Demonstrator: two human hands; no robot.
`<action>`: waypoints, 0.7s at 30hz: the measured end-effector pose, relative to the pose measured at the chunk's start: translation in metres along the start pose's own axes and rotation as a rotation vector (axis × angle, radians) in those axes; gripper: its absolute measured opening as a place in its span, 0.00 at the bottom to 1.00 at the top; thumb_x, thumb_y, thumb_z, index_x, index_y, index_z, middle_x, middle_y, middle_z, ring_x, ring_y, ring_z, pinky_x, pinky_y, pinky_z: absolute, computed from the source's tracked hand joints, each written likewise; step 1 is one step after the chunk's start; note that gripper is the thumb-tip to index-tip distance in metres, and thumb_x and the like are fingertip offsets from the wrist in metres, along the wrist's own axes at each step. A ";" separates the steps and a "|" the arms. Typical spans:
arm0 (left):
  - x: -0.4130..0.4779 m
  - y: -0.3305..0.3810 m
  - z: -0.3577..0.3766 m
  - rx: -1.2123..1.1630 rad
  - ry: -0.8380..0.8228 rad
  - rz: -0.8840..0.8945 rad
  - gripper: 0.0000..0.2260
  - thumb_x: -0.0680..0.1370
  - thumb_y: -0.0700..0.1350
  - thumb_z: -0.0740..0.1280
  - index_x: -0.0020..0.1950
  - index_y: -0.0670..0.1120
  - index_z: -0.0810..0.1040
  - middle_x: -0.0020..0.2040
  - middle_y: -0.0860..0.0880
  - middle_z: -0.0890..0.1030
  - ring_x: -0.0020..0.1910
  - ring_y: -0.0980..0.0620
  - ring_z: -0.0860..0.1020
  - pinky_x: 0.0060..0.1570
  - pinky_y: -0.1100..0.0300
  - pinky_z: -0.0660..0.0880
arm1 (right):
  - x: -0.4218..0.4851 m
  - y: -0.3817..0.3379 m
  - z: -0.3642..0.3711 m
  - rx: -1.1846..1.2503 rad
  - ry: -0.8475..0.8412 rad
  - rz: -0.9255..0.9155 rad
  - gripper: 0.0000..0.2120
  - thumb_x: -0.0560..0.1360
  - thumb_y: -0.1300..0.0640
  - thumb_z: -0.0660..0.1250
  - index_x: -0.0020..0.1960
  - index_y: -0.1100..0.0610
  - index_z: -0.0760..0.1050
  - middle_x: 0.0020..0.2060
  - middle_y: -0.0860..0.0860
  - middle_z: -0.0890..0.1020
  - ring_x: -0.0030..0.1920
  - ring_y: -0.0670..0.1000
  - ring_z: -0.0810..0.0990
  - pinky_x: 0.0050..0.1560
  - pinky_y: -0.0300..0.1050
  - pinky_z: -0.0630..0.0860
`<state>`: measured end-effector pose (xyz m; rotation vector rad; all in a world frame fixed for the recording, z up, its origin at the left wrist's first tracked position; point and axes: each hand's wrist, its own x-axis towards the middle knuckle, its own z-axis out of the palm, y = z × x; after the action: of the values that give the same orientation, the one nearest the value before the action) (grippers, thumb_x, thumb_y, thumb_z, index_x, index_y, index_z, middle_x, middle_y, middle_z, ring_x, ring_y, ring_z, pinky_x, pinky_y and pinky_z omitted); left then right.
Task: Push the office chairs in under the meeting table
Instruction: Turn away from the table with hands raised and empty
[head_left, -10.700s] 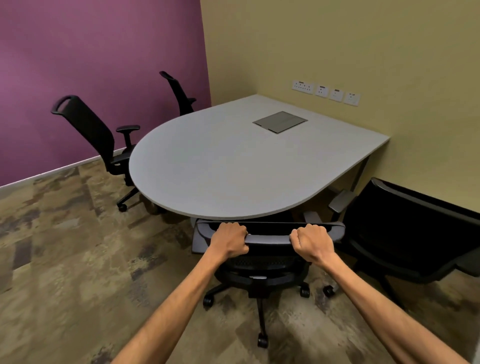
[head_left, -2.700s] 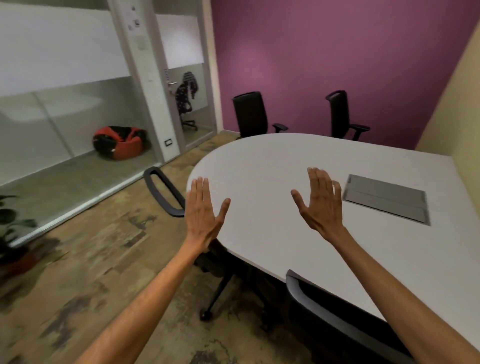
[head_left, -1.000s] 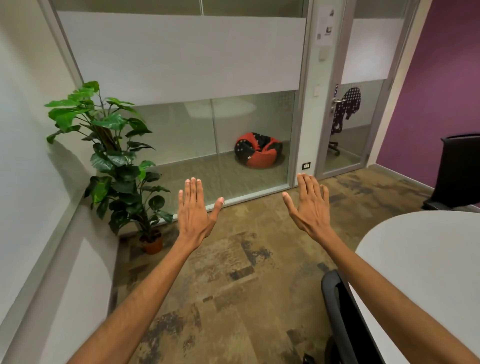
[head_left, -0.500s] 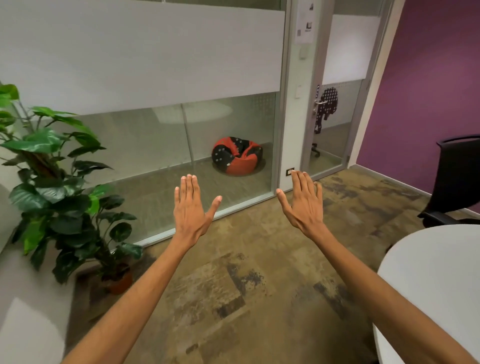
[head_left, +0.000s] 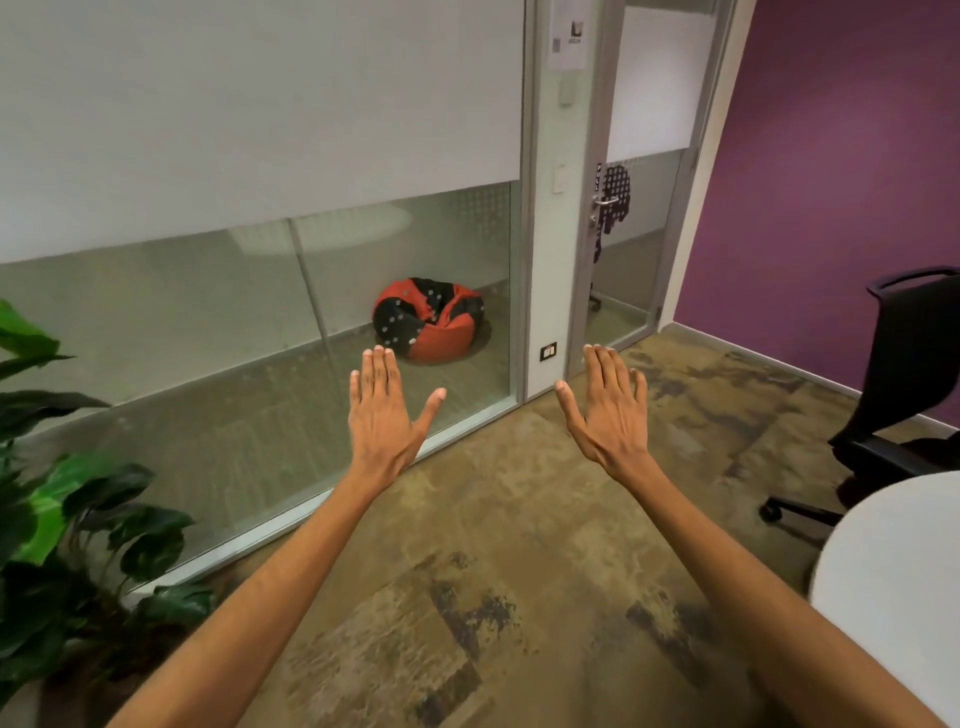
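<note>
Both arms reach out in front of me over the carpet. My left hand (head_left: 384, 410) is held flat, fingers spread, holding nothing. My right hand (head_left: 610, 408) is the same, palm down and empty. At the right edge stands a black office chair (head_left: 906, 374) with its back towards the purple wall, its seat near the rounded end of the white meeting table (head_left: 893, 577). Neither hand touches the chair or the table; both are well to their left.
A glass partition (head_left: 260, 322) with a frosted band runs across the back, a glass door (head_left: 631, 208) to its right. A red and black beanbag (head_left: 428, 319) lies behind the glass. A leafy pot plant (head_left: 62, 525) fills the lower left. Patterned carpet (head_left: 519, 571) covers the floor.
The view has swung slightly right: the plant has slid further left and the black chair and table end show more. Both hands stay flat and empty in front of me.
</note>
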<state>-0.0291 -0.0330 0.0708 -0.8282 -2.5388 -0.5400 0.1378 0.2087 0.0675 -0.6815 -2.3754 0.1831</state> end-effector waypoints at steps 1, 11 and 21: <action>0.018 0.002 0.012 -0.002 0.001 0.011 0.44 0.77 0.71 0.43 0.79 0.39 0.45 0.80 0.41 0.47 0.79 0.47 0.42 0.78 0.47 0.43 | 0.013 0.006 0.009 -0.005 0.003 0.006 0.35 0.79 0.34 0.44 0.78 0.55 0.54 0.77 0.54 0.60 0.77 0.52 0.54 0.75 0.58 0.50; 0.210 0.060 0.124 -0.052 0.011 0.073 0.43 0.76 0.70 0.42 0.79 0.39 0.45 0.80 0.41 0.47 0.79 0.48 0.42 0.78 0.46 0.43 | 0.186 0.096 0.080 -0.020 0.056 0.059 0.37 0.79 0.32 0.42 0.78 0.56 0.54 0.76 0.55 0.60 0.77 0.53 0.54 0.75 0.60 0.50; 0.355 0.142 0.218 -0.100 -0.009 0.152 0.45 0.75 0.72 0.39 0.79 0.39 0.45 0.80 0.40 0.47 0.79 0.47 0.42 0.78 0.47 0.42 | 0.310 0.201 0.106 -0.082 0.083 0.150 0.36 0.79 0.34 0.43 0.78 0.56 0.53 0.77 0.55 0.59 0.77 0.53 0.53 0.75 0.59 0.50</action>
<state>-0.2594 0.3413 0.0956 -1.0509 -2.4480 -0.6184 -0.0450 0.5454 0.0972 -0.8899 -2.2641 0.1192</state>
